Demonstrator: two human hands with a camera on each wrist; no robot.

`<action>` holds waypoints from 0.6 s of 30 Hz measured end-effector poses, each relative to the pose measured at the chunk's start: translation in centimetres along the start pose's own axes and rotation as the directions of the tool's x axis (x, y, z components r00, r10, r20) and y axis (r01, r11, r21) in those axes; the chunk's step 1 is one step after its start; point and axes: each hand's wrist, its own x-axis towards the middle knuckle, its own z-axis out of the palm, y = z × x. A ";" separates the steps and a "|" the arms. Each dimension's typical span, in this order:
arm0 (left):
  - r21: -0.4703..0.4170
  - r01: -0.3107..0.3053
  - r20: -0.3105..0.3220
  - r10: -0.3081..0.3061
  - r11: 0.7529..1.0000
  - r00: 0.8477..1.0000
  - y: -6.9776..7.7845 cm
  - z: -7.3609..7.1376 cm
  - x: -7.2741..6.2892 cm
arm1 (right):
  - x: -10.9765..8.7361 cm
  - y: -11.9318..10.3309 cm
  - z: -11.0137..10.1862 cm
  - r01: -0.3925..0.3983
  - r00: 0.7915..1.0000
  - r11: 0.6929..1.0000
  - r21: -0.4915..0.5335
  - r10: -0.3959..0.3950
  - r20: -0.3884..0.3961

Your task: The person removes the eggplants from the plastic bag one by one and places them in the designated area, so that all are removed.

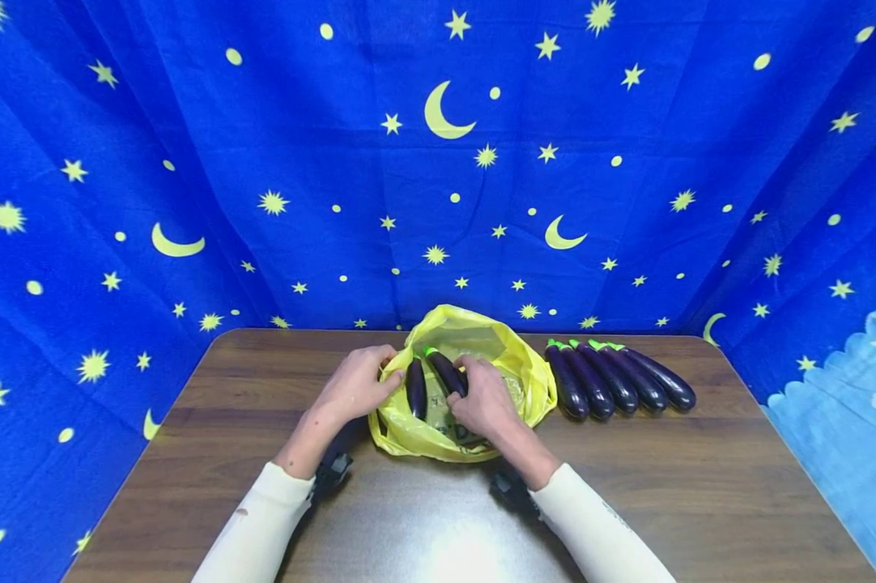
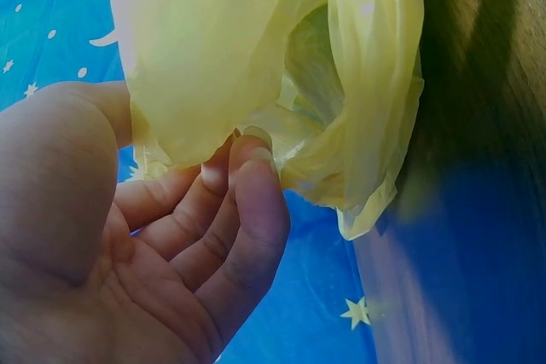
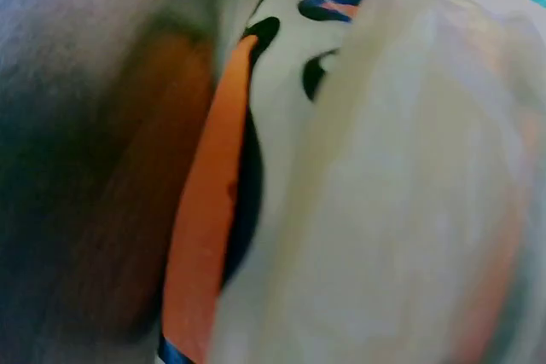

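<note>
White sleeves (image 1: pixel 252 526) foremost, the left grip (image 1: pixel 354 385) pinches a yellow plastic bag (image 1: pixel 541 384) that, if slackened, could snag the eggplant (image 1: pixel 445 372) the right grip (image 1: pixel 486 400) clamps.

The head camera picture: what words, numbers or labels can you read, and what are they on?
No whole word can be read.
Yellow bag: dark print inside, too small and unclear.
Light-blue cloth: white letter-like marks, too blurred and cut off.
Row of eggplants: no lettering shows.
Blue curtain: only moons, stars and dots.
</note>
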 end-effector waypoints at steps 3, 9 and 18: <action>0.001 -0.002 0.001 0.002 1.000 1.000 0.0 0.0 0.0 | 0.0 0.1 -0.4 0.007 1.000 1.000 0.008 -0.007 -0.009; -0.001 -0.007 -0.002 0.007 1.000 1.000 0.1 0.1 0.0 | -0.4 0.0 -1.7 0.014 1.000 0.999 0.049 -0.013 -0.025; 0.006 -0.009 -0.002 0.009 1.000 1.000 -0.1 0.2 0.0 | -1.6 -0.1 -3.7 0.046 0.998 0.994 0.097 -0.042 -0.042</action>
